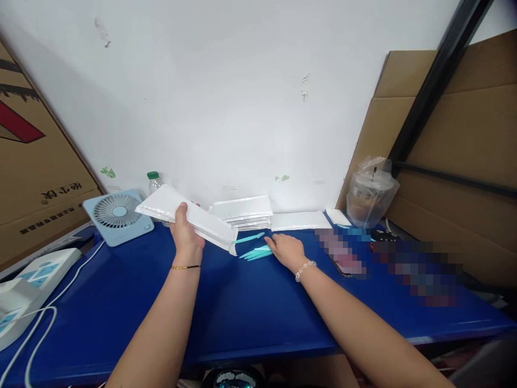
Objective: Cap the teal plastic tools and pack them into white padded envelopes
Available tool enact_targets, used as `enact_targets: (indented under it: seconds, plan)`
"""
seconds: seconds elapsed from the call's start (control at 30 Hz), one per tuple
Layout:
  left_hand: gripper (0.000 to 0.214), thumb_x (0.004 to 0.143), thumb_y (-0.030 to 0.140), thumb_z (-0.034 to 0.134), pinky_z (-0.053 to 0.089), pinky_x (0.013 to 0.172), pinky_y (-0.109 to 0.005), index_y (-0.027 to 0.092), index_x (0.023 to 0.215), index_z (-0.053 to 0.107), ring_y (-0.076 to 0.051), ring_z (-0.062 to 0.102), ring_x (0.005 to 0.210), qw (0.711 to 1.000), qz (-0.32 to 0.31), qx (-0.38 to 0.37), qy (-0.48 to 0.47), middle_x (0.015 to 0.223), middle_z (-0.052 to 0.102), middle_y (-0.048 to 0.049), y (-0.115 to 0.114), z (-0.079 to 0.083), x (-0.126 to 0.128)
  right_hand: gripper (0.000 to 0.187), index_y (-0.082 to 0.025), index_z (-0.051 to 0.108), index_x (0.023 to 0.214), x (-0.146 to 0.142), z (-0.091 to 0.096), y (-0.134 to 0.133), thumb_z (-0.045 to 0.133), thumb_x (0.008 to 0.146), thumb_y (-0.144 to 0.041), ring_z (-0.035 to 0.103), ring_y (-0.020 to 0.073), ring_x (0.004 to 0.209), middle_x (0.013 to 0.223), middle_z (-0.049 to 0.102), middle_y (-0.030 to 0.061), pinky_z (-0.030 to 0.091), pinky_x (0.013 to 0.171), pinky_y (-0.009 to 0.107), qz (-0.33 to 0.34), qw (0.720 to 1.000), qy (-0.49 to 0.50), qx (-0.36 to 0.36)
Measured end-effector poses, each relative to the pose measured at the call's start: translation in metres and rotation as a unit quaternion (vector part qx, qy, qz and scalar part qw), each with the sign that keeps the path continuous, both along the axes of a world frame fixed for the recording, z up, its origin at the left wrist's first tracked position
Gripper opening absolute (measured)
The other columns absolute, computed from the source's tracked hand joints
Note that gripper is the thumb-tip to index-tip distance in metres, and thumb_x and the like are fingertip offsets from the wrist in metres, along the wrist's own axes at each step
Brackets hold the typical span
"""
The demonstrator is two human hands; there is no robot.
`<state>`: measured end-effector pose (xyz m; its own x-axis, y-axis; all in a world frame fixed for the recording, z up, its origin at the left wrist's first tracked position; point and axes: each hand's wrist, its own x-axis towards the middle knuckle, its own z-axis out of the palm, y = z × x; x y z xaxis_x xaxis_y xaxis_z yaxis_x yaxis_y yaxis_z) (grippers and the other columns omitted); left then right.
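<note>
My left hand (186, 233) grips a white padded mailer (202, 223), thumb on top, tilted down to the right above the table. One thin teal stick-like tool (249, 238) reaches out from the mailer's right end; whether it is inside or behind cannot be made out. Close to that tool's free end is my right hand (287, 251), palm down, thumb and forefinger a little apart with nothing visible between them. Several similar teal tools (256, 253) lie in a small pile by its fingertips, partly covered. Behind the hands sits a stack of white mailers (246, 213).
A blue fan (119, 215) and a green-capped bottle (154, 183) stand left, above a power strip (40, 280) with white cables. Another flat white mailer (301, 220), a phone (343, 258) and a bagged drink cup (370, 196) are right. Cardboard (456, 140) flanks the blue table (238, 312).
</note>
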<state>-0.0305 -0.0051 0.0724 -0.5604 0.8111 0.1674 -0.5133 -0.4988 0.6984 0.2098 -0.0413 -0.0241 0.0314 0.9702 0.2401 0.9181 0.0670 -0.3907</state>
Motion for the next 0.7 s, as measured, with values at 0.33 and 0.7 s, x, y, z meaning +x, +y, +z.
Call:
enact_targets:
  seconds: [0.33,0.7]
  plan:
    - [0.033,0.071,0.044,0.055,0.051,0.076,-0.029,0.015,0.087,0.059,-0.018,0.064,0.077,0.993,-0.103,0.042,-0.04,0.076,0.064,-0.0027,-0.006,0.002,-0.008,0.041,-0.018,0.056,0.1,-0.013,0.0,-0.006,0.032,0.093,-0.051,0.05,0.024,0.094,0.102,0.058,0.0109,0.036,0.078,0.035,0.052,0.987,-0.113,0.097]
    - [0.043,0.071,0.033,0.068,0.048,0.088,-0.035,0.018,0.11,0.057,-0.019,0.064,0.087,0.991,-0.046,0.105,0.074,0.092,0.067,-0.0045,-0.011,-0.017,0.033,0.024,-0.021,0.059,0.092,0.006,0.009,0.001,0.037,0.094,-0.03,0.052,0.0195,0.091,0.09,0.059,0.0045,0.037,0.081,0.031,0.079,0.987,0.062,0.128]
